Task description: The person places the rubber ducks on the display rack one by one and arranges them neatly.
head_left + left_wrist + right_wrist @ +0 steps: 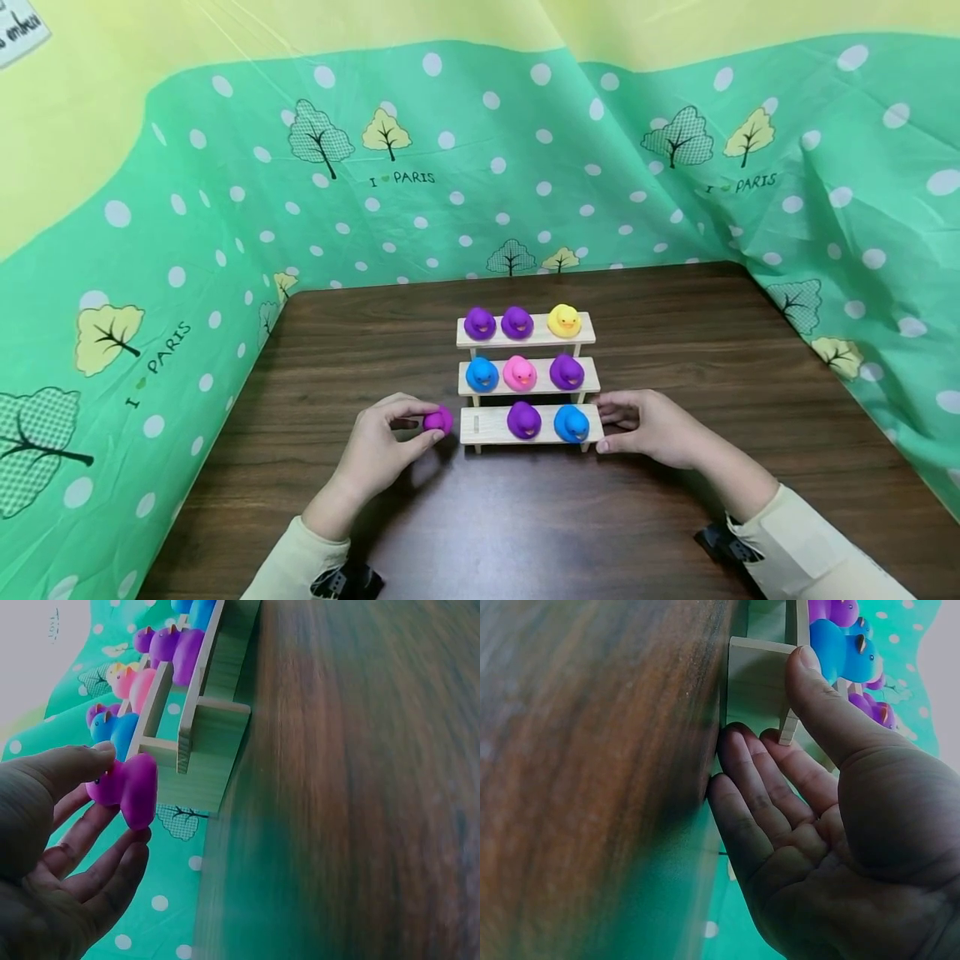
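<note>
My left hand [382, 442] pinches a magenta-purple rubber duck [438, 421] between thumb and fingers, just left of the front step of a wooden stand [491, 427]. In the left wrist view this duck [135, 791] sits at the fingertips, thumb on its head side. A purple duck [523, 421] and a blue duck [572, 424] stand on the front step; its left end is bare wood. My right hand [652, 429] holds that step's right end, the thumb [810, 675] at one corner and the index finger [802, 769] at the other.
On the middle step stand a blue duck [482, 376], a pink duck [519, 374] and a purple duck [567, 372]. The back step carries two purple ducks [480, 323] and a yellow duck [564, 321]. Green dotted cloth [495, 200] walls the brown table [360, 333].
</note>
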{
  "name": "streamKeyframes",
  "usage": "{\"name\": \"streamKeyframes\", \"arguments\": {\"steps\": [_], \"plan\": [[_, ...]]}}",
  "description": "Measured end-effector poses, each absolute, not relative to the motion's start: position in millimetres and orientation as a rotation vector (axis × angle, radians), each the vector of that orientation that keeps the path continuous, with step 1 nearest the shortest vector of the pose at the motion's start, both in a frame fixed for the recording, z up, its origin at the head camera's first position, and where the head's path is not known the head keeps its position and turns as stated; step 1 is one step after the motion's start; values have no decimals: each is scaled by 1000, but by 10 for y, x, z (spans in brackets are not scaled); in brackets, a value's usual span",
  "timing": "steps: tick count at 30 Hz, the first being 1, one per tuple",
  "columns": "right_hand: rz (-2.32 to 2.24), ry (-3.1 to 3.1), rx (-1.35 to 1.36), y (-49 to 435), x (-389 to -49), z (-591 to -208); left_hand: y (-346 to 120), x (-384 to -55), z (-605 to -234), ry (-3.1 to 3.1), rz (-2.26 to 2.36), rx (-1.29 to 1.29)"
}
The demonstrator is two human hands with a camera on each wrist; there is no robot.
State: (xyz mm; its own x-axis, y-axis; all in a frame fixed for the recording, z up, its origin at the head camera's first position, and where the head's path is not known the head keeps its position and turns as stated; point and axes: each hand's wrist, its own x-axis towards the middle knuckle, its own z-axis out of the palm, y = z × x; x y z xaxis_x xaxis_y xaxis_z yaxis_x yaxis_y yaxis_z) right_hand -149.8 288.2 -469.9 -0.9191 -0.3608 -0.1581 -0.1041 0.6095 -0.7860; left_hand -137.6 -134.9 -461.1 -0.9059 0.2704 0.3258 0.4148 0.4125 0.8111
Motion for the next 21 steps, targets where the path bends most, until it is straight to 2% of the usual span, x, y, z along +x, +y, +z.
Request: {"name": "streamKeyframes", "arguments": {"steps": [21], "plan": [[-1259, 2509, -429, 2892, -1489, -4698, -1090, -1381, -4639, -2437, -1487, -674]]}}
